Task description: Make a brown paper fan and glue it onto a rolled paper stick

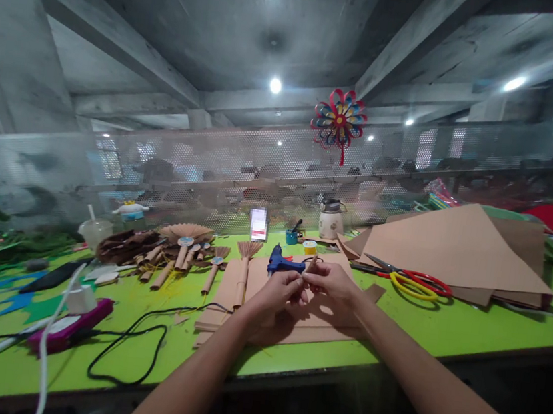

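Observation:
My left hand [287, 290] and my right hand [331, 283] meet above brown paper sheets [234, 279] with their fingers closed. From the right hand's fingertips a small brown piece [314, 263], which looks like paper, sticks up. Whatever the left fingers pinch is too small and hidden to make out. Just behind the hands lies a blue glue gun [284, 262]. To the left, a fan-topped brown paper roll [243, 273] rests on the sheets. Several similar small paper fans [185, 249] are heaped farther left.
Scissors with red and yellow handles [415, 286] lie at right, before large brown sheets [433, 243]. A purple power strip [73, 324] and black cable [164, 338] occupy the left. Behind stand a phone [258, 224], a teal pot [291, 237], yellow tape [309, 246] and a jug [331, 220].

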The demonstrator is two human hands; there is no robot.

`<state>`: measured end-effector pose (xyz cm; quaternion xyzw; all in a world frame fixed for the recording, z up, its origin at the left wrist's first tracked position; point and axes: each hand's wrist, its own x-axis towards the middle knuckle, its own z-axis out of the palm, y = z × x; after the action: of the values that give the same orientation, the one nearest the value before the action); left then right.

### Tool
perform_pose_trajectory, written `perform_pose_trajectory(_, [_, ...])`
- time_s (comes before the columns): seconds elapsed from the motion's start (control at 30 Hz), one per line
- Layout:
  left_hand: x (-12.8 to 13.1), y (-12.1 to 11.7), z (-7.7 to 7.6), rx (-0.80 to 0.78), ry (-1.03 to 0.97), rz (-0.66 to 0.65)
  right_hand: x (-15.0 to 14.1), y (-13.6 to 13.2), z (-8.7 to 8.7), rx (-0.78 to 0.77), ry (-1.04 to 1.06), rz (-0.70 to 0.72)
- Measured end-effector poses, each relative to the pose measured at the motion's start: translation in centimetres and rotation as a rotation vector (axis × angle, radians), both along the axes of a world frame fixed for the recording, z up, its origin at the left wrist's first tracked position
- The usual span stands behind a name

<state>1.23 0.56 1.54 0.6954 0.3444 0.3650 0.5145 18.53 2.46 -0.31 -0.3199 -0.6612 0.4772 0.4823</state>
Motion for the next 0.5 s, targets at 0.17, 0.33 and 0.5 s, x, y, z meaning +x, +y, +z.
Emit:
perform_pose_trajectory(0.17, [0.08, 0.08, -0.26, -0.083, -0.03, 0.004, -0.34, -0.23, -0.05, 0.03, 0.044, -0.087])
perform_pose_trajectory(0.33, [-0.13, 0.08, -0.17, -0.13, -0.042, 0.027, -0.57, -0.36, 0.01, 0.062, 0.041, -0.116])
perform_pose_trajectory(0.5, [-0.13, -0.03, 0.15, -0.148, -0.059, 0.022, -0.77, -1.05, 0.61, 0.053, 0.054, -0.081])
